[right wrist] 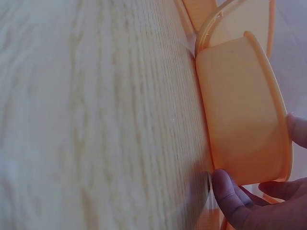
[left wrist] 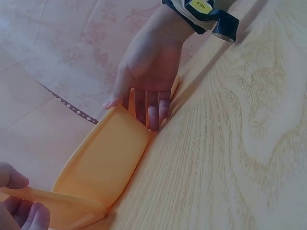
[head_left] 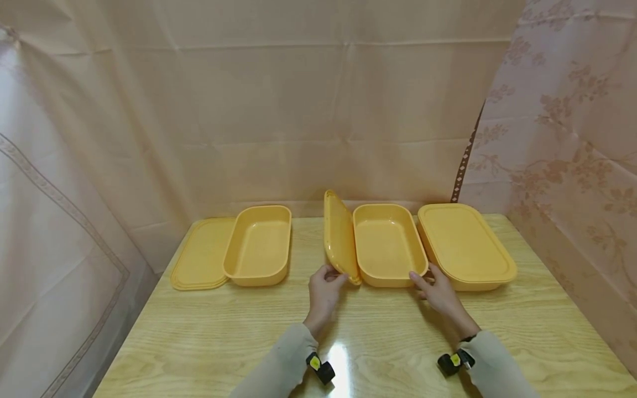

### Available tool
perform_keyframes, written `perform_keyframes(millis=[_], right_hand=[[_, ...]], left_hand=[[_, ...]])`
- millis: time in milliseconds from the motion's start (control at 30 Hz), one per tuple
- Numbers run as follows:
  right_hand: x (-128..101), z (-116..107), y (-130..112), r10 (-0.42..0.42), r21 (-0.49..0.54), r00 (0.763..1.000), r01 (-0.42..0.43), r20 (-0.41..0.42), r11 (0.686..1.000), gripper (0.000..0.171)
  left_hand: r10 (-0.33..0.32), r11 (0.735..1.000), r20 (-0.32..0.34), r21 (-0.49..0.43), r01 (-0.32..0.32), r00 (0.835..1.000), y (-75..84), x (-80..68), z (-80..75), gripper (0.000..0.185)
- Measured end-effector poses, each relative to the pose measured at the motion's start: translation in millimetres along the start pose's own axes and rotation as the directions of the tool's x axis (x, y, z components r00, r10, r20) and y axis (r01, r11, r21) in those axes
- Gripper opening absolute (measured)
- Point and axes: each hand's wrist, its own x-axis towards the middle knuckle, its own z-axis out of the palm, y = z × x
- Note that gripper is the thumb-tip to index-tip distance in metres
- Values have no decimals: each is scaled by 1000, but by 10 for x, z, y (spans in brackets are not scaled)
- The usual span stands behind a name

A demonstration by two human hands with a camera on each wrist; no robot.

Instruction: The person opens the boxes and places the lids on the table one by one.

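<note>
My left hand (head_left: pixel 334 275) pinches the near end of a yellow lid (head_left: pixel 340 237) that stands on edge, tilted against the left side of the middle open yellow box (head_left: pixel 388 246). In the left wrist view its fingers (left wrist: pixel 19 208) hold the lid's edge (left wrist: pixel 53 199) beside the box (left wrist: pixel 103 163). My right hand (head_left: pixel 423 279) grips that box's near right corner, thumb at the rim and fingers along the wall (left wrist: pixel 148 103). The right wrist view shows the box's wall (right wrist: pixel 240 115) with my right hand (right wrist: pixel 261 184) round its corner.
A closed yellow box (head_left: pixel 465 246) stands just right of the middle one. At the left, another open box (head_left: pixel 259 246) sits beside a flat lid (head_left: pixel 199 257). The wooden table (head_left: pixel 378 342) is ringed by draped cloth (head_left: pixel 318 110) at the back and sides.
</note>
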Motion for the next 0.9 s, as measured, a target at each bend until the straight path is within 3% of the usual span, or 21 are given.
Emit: perform_keyframes(millis=[233,633,900], right_hand=[[-2,-1,-13,2,-8,1000,-2,-7,1000,61],[-15,-15,-24,10,-29,1000,-9,9,1000,64],[-13,-17,-32,23,-22,1000,-23,13,999,66]], left_hand=[[2,1000,-13,16,-2,1000,0,1,-34,16],[10,978,28,209,-15,1000,-48,10,-160,15],[-29,976,50,218,17,998,-87,35,-214,21]])
